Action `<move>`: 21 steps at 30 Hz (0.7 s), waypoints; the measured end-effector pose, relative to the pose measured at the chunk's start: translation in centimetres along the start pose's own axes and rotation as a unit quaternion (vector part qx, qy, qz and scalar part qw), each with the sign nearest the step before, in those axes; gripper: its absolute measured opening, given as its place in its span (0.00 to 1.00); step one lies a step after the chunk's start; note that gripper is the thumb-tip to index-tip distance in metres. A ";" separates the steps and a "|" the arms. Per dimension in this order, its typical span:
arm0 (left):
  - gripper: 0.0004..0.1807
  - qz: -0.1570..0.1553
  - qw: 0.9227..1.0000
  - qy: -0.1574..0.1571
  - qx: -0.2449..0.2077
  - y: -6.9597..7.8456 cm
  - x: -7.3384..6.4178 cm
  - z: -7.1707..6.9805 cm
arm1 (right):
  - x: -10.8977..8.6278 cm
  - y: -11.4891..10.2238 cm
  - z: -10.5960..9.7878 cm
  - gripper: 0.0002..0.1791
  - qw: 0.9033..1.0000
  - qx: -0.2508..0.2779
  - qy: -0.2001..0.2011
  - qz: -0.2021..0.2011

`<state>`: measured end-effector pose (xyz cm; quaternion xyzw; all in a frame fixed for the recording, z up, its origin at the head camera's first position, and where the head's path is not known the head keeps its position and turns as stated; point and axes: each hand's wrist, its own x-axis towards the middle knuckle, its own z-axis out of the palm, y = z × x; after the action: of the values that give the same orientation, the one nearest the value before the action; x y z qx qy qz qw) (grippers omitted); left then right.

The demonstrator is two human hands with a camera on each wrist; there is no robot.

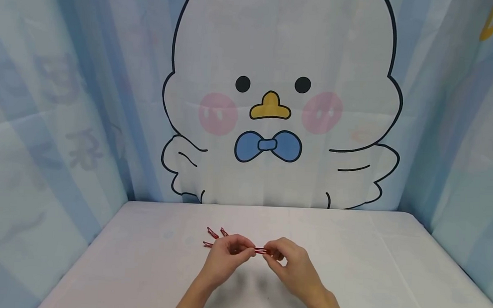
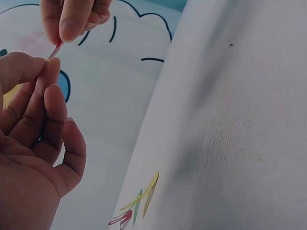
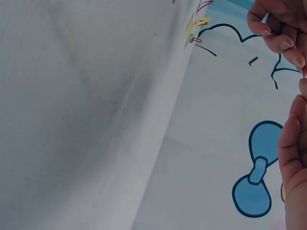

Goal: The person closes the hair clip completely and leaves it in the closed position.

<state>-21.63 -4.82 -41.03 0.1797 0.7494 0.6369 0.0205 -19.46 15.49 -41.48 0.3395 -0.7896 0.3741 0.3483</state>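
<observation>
Being pinched by nearly closed fingers (image 1: 246, 254) of the left hand (image 1: 227, 257) and right hand (image 1: 295, 264), a red snap hair clip (image 1: 260, 251) is being held above the desk (image 1: 373, 267), presumably so that both ends are being steadied.

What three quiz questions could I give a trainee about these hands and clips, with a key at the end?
1. True or false: the left hand and the right hand both pinch the same red clip.

2. Which colour shows among the loose clips in the left wrist view?
A. black
B. green
C. white

3. In the head view, which hand are the loose clips nearer to?

Key: 1. True. 2. B. 3. The left hand.
</observation>
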 end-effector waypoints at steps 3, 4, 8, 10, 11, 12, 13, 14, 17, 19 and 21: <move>0.07 0.007 1.000 -0.004 0.010 0.0 0.0 -0.1 | 0.0 0.0 -0.3 0.18 1.000 -0.006 0.000 0.001; 0.07 0.009 1.000 -0.005 0.013 0.0 0.0 -0.1 | 0.0 0.1 -0.4 0.18 1.000 -0.008 0.001 0.002; 0.09 0.012 1.000 -0.006 0.028 0.0 0.3 -0.6 | 0.1 0.4 -0.7 0.18 1.000 -0.007 0.013 -0.001; 0.09 0.009 0.999 -0.005 0.033 0.0 0.4 -1.0 | 0.1 0.5 -0.8 0.18 1.000 -0.005 0.020 -0.001; 0.10 0.008 0.999 -0.003 0.037 0.0 0.4 -1.1 | 0.2 0.6 -0.9 0.18 1.000 -0.003 0.024 0.000; 0.10 0.006 0.999 0.000 0.041 0.0 0.5 -1.3 | 0.2 0.6 -1.0 0.18 1.000 -0.002 0.026 0.003; 0.10 0.005 0.999 0.004 0.045 0.0 0.5 -1.4 | 0.2 0.7 -1.1 0.18 1.000 -0.002 0.027 0.006; 0.09 0.005 0.999 0.009 0.051 -0.1 0.5 -1.6 | 0.3 0.7 -1.3 0.18 1.000 -0.001 0.028 0.009; 0.08 0.006 0.998 0.019 0.067 -0.2 0.7 -2.1 | 0.4 0.8 -1.4 0.18 0.999 0.003 0.034 0.019; 0.08 0.007 0.997 0.020 0.078 -0.4 0.8 -2.5 | 0.5 0.8 -1.4 0.18 0.999 0.008 0.038 0.023; 0.08 0.009 0.996 0.021 0.087 -0.6 0.9 -2.9 | 0.6 0.8 -1.3 0.18 0.999 0.013 0.039 0.025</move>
<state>-23.38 -7.35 -40.87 0.1741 0.8007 0.5729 -0.0172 -20.04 16.83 -40.71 0.3097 -0.7784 0.4061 0.3650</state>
